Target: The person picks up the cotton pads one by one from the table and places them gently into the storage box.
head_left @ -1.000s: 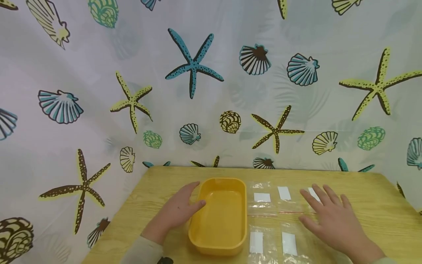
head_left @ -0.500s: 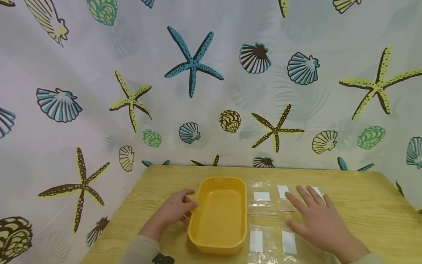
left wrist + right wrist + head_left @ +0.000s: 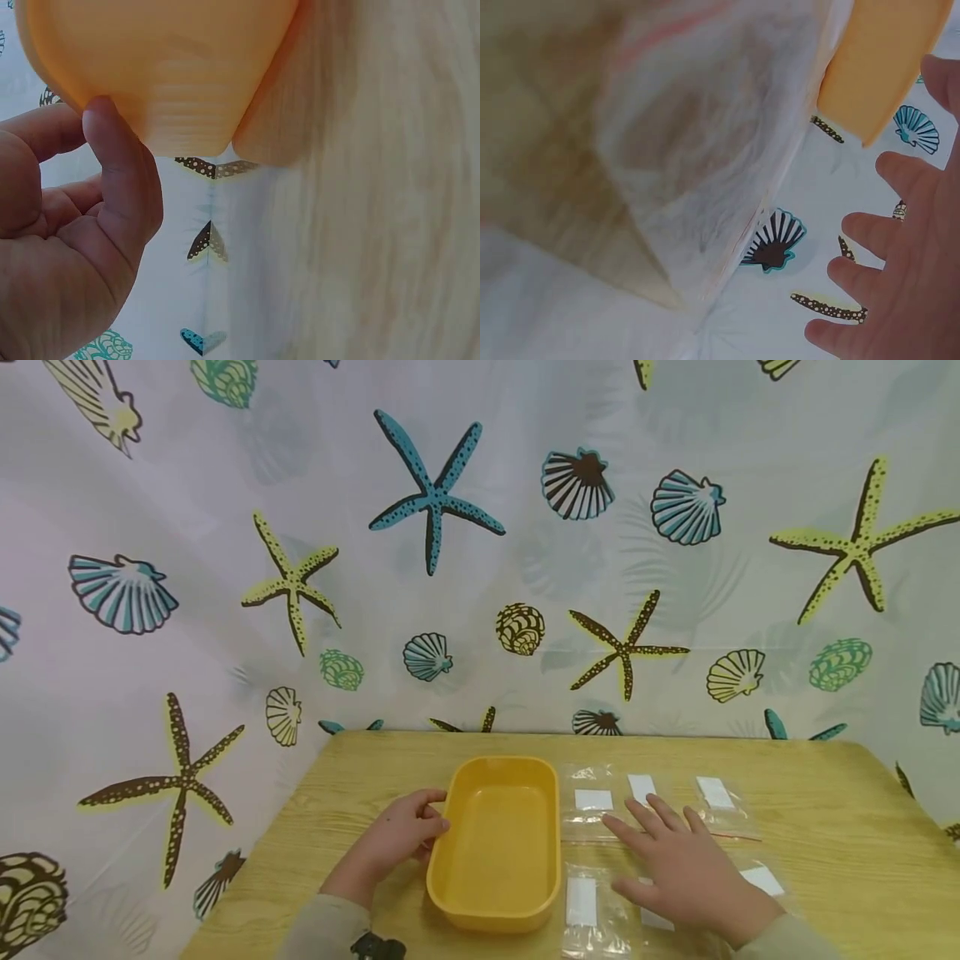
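Observation:
A yellow rectangular tray (image 3: 495,852), with nothing in it, sits on the table. My left hand (image 3: 401,833) is at its left side, with bent fingers and thumb touching the outer wall near the rim. In the left wrist view, a fingertip (image 3: 103,112) lies against the tray's side (image 3: 187,82). To the right of the tray lie several clear zip bags in two rows, each with a white label, such as this upper bag (image 3: 592,818) and this lower bag (image 3: 607,902). My right hand (image 3: 678,868), fingers spread, is over the bags and holds nothing. It partly covers the middle ones.
The wood-grain table (image 3: 840,827) ends at a white curtain (image 3: 480,685) printed with starfish and shells, which hangs behind it and along the sides. A black object (image 3: 377,946) shows at the left sleeve.
My right hand has moved left across the bags, uncovering the upper right one. My left thumb has drawn back from over the tray's rim to its outer side, and those fingers have bent.

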`<state>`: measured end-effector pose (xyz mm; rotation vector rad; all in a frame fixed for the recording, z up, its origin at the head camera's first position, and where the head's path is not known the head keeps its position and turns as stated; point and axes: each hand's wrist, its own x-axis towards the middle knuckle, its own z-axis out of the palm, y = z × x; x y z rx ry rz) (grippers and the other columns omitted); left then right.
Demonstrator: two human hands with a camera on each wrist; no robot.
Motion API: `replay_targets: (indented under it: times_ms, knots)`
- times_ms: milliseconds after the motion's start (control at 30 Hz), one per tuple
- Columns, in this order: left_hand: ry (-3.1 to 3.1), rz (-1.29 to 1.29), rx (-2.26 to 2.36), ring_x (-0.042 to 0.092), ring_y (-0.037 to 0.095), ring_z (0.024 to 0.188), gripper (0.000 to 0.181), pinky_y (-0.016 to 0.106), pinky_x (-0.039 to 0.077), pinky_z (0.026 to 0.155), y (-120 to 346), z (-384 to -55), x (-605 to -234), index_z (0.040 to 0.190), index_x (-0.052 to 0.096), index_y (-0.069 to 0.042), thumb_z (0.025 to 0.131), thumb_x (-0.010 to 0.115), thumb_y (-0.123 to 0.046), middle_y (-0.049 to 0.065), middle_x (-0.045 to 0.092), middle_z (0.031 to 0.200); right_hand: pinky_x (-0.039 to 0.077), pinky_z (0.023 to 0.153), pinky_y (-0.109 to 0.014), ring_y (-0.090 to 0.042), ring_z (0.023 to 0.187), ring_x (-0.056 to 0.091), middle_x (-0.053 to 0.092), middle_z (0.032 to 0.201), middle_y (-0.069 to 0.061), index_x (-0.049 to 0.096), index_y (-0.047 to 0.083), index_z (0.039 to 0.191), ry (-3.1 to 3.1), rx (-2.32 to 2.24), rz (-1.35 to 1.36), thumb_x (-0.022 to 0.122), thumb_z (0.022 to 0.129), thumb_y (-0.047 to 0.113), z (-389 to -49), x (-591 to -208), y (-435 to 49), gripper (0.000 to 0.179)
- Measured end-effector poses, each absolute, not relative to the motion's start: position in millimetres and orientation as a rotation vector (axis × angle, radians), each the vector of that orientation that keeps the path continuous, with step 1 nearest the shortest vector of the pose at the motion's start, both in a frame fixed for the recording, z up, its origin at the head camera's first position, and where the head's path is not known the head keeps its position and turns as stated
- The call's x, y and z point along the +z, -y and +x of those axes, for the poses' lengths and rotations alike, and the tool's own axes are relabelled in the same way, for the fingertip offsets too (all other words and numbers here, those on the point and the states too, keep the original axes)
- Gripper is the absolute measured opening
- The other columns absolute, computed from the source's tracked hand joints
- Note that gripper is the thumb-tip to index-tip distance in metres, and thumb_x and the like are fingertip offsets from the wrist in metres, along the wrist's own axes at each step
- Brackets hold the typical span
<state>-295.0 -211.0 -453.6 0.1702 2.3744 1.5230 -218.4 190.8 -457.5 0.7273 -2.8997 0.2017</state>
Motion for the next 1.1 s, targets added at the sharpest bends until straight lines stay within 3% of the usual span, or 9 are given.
replay_targets:
  times_ms: [300,600,800,967,1100]
  knots:
    - [-2.326,0.189,1.598,0.062,0.026,0.081,0.057,0.038,0.058,0.067,209.3,-294.3,-457.8,0.151,0.043,-0.006,0.1,0.065,-0.016,0.015,0.057,0.107,0.022,0.108,-0.074,-0.038,0.149,0.023,0.03,0.164,-0.007,0.036,0.036,0.158,3.109,0.295,0.833,0.051,0.089,0.077,-214.6,-466.6,-181.9,0.082]
    - [-2.302,0.196,1.622,0.063,0.027,0.081,0.057,0.039,0.058,0.067,212.0,-296.2,-462.0,0.151,0.043,-0.005,0.1,0.064,-0.016,0.015,0.055,0.109,0.027,0.106,-0.074,-0.041,0.147,0.028,0.033,0.162,-0.008,0.038,0.036,0.157,3.185,0.239,1.025,0.043,0.092,0.078,-195.9,-465.1,-177.6,0.078]
    - [-2.318,0.181,1.603,0.063,0.026,0.081,0.056,0.039,0.058,0.067,210.1,-293.6,-461.0,0.152,0.042,-0.004,0.101,0.062,-0.016,0.015,0.056,0.11,0.03,0.106,-0.072,-0.039,0.146,0.031,0.031,0.163,-0.009,0.034,0.034,0.159,3.207,0.203,1.115,0.032,0.101,0.069,-189.4,-474.1,-176.5,0.068]
    - [-2.305,0.201,1.613,0.064,0.027,0.081,0.057,0.04,0.059,0.068,209.9,-292.9,-458.2,0.153,0.04,-0.003,0.101,0.062,-0.016,0.015,0.056,0.108,0.041,0.099,-0.067,-0.037,0.141,0.04,0.038,0.16,-0.008,0.039,0.022,0.158,2.991,0.016,1.166,0.037,0.107,0.053,-190.4,-486.8,-177.6,0.059]
    - [-2.294,0.218,1.619,0.064,0.027,0.08,0.057,0.04,0.059,0.067,208.0,-292.5,-458.5,0.153,0.04,-0.002,0.102,0.062,-0.016,0.015,0.057,0.108,0.047,0.096,-0.062,-0.034,0.139,0.043,0.043,0.157,-0.003,0.044,0.018,0.155,2.926,-0.123,1.145,0.043,0.106,0.051,-189.8,-485.6,-176.3,0.059]
